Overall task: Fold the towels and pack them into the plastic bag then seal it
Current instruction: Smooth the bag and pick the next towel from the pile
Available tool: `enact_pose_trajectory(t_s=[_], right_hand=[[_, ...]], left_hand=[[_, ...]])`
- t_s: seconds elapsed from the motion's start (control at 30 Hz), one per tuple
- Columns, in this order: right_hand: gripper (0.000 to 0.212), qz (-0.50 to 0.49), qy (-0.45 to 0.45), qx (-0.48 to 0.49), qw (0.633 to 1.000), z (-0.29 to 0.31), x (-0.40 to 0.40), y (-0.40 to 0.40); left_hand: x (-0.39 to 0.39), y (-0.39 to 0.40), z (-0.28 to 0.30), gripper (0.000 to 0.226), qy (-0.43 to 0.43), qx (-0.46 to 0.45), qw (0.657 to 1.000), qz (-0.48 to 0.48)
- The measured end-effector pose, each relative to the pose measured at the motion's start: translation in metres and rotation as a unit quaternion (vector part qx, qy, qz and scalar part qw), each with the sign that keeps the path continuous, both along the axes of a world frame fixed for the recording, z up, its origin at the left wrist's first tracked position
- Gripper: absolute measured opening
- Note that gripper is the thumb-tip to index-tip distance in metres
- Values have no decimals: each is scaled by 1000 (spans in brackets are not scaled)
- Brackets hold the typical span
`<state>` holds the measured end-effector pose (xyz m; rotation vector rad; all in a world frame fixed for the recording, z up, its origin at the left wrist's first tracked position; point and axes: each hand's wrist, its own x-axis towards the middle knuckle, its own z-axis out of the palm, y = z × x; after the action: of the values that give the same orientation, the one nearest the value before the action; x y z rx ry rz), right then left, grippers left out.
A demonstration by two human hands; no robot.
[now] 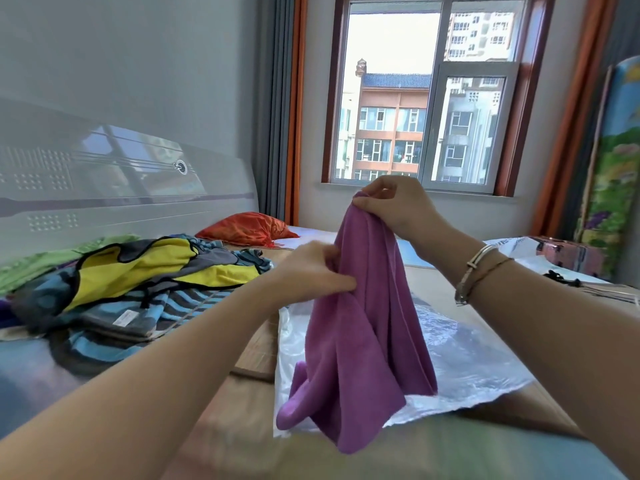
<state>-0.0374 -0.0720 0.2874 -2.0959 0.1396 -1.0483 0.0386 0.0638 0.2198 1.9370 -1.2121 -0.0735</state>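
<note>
Bedroom bed [242, 358] fills the head view. At 12 o'clock the right hand [394, 206] pinches the purple towel [363, 323] by its top; the left hand [311, 271] grips its edge. Soft, light, likely best held by corners. It hangs over the plastic bag [467, 358]; a cloth pile [138, 282] lies at 9 o'clock.

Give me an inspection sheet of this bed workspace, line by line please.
Surface: bed with woven mat.
Job's things: purple towel held up unfolded; clear plastic bag flat under it.
Clutter: pile of coloured towels, orange pillow, white bag.
Hands: left hand grips the towel's side; right hand pinches its top.
Cables: black cord.
Surroundings: headboard, window, curtains.
</note>
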Motion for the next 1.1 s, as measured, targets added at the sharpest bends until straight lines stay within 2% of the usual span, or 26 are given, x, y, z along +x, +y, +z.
enact_pose_trajectory(t_s=[0.07, 0.17, 0.23, 0.3, 0.37, 0.47, 0.53, 0.63, 0.7, 0.8, 0.87, 1.0, 1.1], right_hand=[[14, -28, -16, 2, 999, -1, 1, -7], [21, -72, -29, 13, 997, -4, -1, -26], [21, -96, -31, 19, 995, -8, -3, -37], [20, -104, -31, 24, 994, -13, -5, -44], [17, -102, -35, 34, 994, -19, -5, -46], [11, -105, -70, 58, 990, -26, -1, -45], [2, -117, -97, 75, 985, -27, 2, -43], [4, -118, -123, 101, 980, -31, 8, -39], [3, -106, -135, 114, 979, -34, 13, -34], [13, -76, -167, 154, 971, -38, 22, -28], [12, -56, -162, 173, 970, -42, 32, -26], [9, -47, -80, 190, 977, -66, 67, -32], [8, -73, -39, 177, 981, -88, 100, -44]], left_hand=[[6, 2, -14, 41, -10, 51, 998, 24], [23, 14, -30, 7, -31, 90, 994, 53], [37, 29, -35, 20, -56, 94, 990, 84], [51, 46, -37, 21, -81, 94, 986, 114], [60, 62, -34, 18, -110, 74, 980, 147], [65, 84, -18, 14, -144, -37, 965, 217], [65, 97, -3, 24, -166, -104, 949, 248], [63, 117, 13, 41, -197, -122, 943, 238], [61, 130, 18, 40, -147, -134, 958, 208], [64, 150, 25, 25, 24, -212, 969, 128], [73, 161, 26, 23, 89, -217, 968, 90], [110, 164, -3, 15, 76, -109, 981, 139], [150, 155, -29, 23, 46, -81, 976, 198]])
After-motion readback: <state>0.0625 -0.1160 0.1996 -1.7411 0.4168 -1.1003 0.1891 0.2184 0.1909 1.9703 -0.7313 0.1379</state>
